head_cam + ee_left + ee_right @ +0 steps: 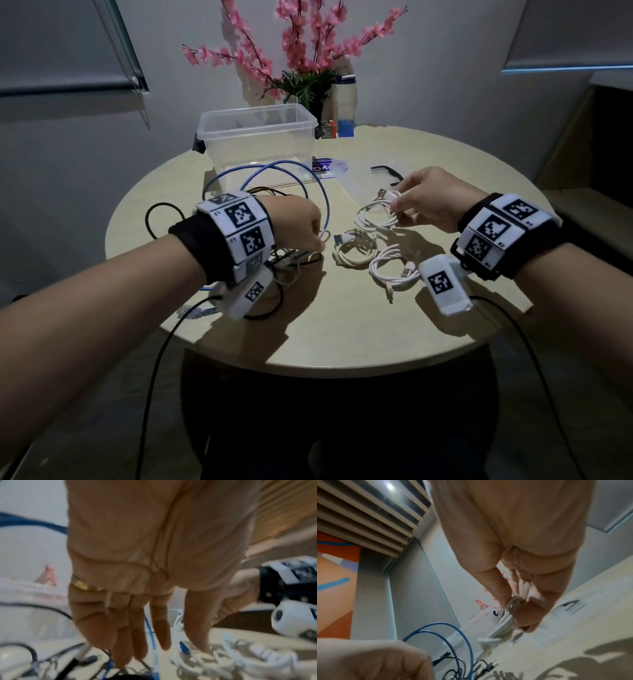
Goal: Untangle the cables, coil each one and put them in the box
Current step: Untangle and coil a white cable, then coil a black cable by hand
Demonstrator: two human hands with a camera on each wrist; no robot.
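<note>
Grey walls and drawn blinds close in behind a round, pale surface (pixel 342 342), whose near edge curves just below the person's wrists. At the far side a clear plastic box (pixel 258 137) stands open, close to the back rim, with a vase of pink flowers (pixel 301 51) behind it. The right hand (pixel 433 202) hovers over the right half, its fingers (pixel 498 591) pinching a coiled white cable (pixel 376 214) lifted just off the surface. Two more white coils (pixel 356 248) (pixel 394 270) lie flat near the middle, just beside each other. The left hand (pixel 296 222) reaches down over a tangle of black cables (pixel 161 212) and a blue cable (pixel 274 171) that arches up in loops in front of the box; in the left wrist view its fingers (pixel 137 635) hang nearly straight and close together, tips among the strands, and whether they grip any strand cannot be told. Bare room lies along the front edge and on the far right, where a black strap (pixel 387 171) rests.
</note>
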